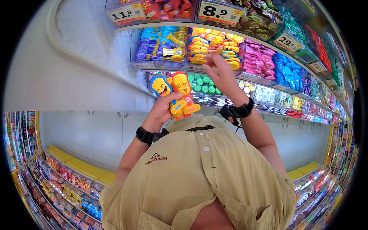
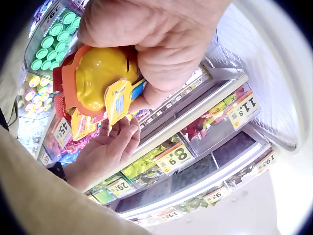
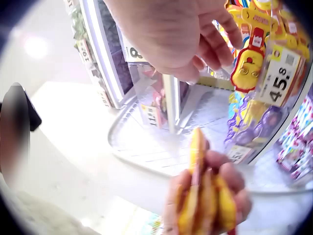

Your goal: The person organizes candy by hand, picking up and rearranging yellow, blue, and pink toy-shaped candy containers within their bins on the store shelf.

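Observation:
My left hand (image 1: 160,110) grips two face-shaped packs side by side, thumb across their front. One is a blue-edged yellow pack (image 1: 161,86) with a laughing face; the other, a red-edged yellow pack (image 1: 181,82), has its tongue out. Yellow card tags hang at their lower ends. In the right wrist view the packs (image 3: 198,191) are seen edge-on in that hand. My right hand (image 1: 224,76) is raised in front of a bin of similar red-and-yellow packs (image 1: 197,50), its fingers loosely bent and holding nothing. A red face pack (image 3: 247,69) stands at that bin's front.
Left of that bin are blue and purple packs (image 1: 147,50); right of it, pink packs (image 1: 256,57). Green-lidded tubs (image 1: 205,85) fill the tier below. Above runs a shelf with price tags (image 1: 219,13). A white curved panel (image 1: 92,73) borders the left side.

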`<state>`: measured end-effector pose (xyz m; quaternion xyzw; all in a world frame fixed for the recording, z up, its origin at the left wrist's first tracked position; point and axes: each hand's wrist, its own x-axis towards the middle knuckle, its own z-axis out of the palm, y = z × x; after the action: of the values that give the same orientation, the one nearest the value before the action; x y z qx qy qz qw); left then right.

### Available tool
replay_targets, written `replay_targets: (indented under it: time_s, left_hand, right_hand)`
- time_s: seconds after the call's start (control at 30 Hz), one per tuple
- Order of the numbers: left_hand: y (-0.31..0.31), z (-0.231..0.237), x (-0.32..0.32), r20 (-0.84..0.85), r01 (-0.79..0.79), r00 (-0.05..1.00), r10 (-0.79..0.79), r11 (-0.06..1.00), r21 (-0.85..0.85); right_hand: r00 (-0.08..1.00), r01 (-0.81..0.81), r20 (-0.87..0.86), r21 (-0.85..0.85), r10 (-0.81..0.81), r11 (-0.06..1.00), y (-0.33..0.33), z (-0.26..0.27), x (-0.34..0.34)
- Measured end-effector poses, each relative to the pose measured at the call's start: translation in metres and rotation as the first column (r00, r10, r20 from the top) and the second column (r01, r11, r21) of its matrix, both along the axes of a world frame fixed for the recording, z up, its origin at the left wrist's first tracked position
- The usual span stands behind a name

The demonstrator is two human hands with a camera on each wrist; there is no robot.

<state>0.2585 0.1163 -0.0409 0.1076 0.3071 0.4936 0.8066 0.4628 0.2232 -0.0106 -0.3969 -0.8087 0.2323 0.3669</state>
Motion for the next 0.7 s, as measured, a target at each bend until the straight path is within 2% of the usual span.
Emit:
replay_targets:
  time_s: [0.07, 0.17, 0.27, 0.37, 0.43, 0.57, 0.63, 0.7]
  left_hand:
    - [0.001, 0.000, 0.002, -0.002, 0.015, 1.000, -0.015, 1.000, 0.003]
    - [0.005, -0.003, 0.004, -0.022, 0.067, 0.998, -0.067, 0.997, 0.023]
    - [0.005, -0.006, 0.003, -0.074, 0.088, 0.994, -0.085, 0.996, 0.033]
    - [0.005, -0.004, 0.005, -0.098, 0.064, 0.993, -0.060, 0.997, 0.037]
    - [0.006, -0.001, 0.005, -0.112, 0.060, 0.992, -0.055, 0.997, 0.039]
    - [0.008, -0.006, -0.005, -0.112, 0.175, 0.979, -0.169, 0.984, 0.045]
    - [0.010, -0.003, -0.006, -0.096, 0.174, 0.981, -0.171, 0.985, 0.022]
    - [0.012, 0.000, -0.005, -0.076, 0.085, 0.994, -0.084, 0.996, 0.013]
  right_hand:
    - [0.981, -0.160, -0.159, -0.371, 0.107, 0.915, -0.012, 0.009, -0.003]
    - [0.917, -0.390, -0.217, -0.672, 0.336, 0.630, -0.027, -0.005, -0.012]
    - [0.922, -0.384, -0.339, -0.745, 0.187, 0.545, -0.034, -0.010, -0.016]
    - [0.901, -0.405, -0.414, -0.698, 0.130, 0.591, -0.035, -0.018, -0.018]
    - [0.902, -0.395, -0.419, -0.713, 0.099, 0.579, -0.036, -0.016, -0.020]
    - [0.890, -0.411, -0.441, -0.663, 0.117, 0.626, -0.035, -0.021, -0.025]
    - [0.875, -0.407, -0.483, -0.727, 0.009, 0.553, -0.032, -0.017, -0.024]
    - [0.852, -0.404, -0.514, -0.769, -0.104, 0.495, -0.027, -0.006, -0.022]
